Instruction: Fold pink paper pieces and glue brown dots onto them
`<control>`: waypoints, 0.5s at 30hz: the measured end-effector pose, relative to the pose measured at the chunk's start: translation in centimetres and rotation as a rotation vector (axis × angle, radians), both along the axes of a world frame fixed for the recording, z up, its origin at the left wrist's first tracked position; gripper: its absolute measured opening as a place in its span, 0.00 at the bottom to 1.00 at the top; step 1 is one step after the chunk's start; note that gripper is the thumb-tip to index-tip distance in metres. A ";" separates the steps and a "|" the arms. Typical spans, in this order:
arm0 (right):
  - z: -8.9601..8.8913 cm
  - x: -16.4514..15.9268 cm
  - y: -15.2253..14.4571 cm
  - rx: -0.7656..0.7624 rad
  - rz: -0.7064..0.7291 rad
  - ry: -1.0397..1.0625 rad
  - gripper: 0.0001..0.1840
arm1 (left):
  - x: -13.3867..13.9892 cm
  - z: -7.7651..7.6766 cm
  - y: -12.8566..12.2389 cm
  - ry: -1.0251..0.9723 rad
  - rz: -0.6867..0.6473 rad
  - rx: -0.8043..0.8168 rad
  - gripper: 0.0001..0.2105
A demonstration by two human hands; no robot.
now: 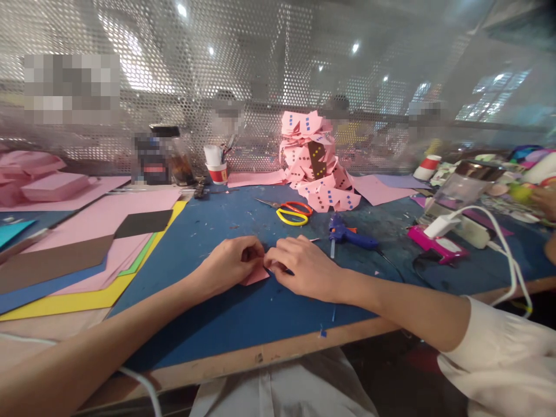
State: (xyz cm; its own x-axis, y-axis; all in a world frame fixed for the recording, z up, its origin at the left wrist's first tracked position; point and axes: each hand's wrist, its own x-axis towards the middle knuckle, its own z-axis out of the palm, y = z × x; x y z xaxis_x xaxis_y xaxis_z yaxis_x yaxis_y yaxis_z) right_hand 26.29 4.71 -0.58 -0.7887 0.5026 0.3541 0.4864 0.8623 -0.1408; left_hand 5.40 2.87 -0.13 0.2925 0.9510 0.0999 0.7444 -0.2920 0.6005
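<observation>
My left hand point(232, 263) is closed on a small piece of pink paper point(256, 278), low over the blue table mat. My right hand point(306, 269) meets it at the paper's upper right edge, fingers curled in a pinch; whatever lies between those fingertips is hidden. Behind my hands lie scissors point(293, 213) with one red and one yellow handle. A blue glue gun point(351, 234) rests just beyond my right hand. Farther back stands a pile of folded pink paper pieces point(319, 165) with blue and dark square dots, one brown piece with yellow dots among them.
Coloured sheets point(61, 263) are stacked at the left, with pink blocks point(56, 185) behind them. A paper cup point(217, 172) with pens stands at the back. At the right are a pink power strip point(438, 244) with a white cable, a clear jar point(456, 188), and part of another person's hand.
</observation>
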 end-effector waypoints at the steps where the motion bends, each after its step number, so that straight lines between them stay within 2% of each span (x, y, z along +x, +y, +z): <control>1: 0.0 0.0 0.0 0.013 0.003 -0.009 0.07 | 0.0 0.0 0.0 0.000 -0.001 0.001 0.06; 15: 0.3 0.1 -0.2 0.112 0.011 -0.069 0.10 | 0.0 0.1 0.0 0.001 -0.016 0.022 0.06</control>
State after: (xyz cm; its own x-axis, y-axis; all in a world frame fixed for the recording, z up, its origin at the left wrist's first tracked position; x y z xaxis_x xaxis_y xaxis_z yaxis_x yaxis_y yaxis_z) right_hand 26.39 4.52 -0.23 -0.8183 0.4541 0.3525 0.4821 0.8761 -0.0096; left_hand 5.39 2.82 -0.05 0.3078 0.9438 0.1206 0.7401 -0.3172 0.5930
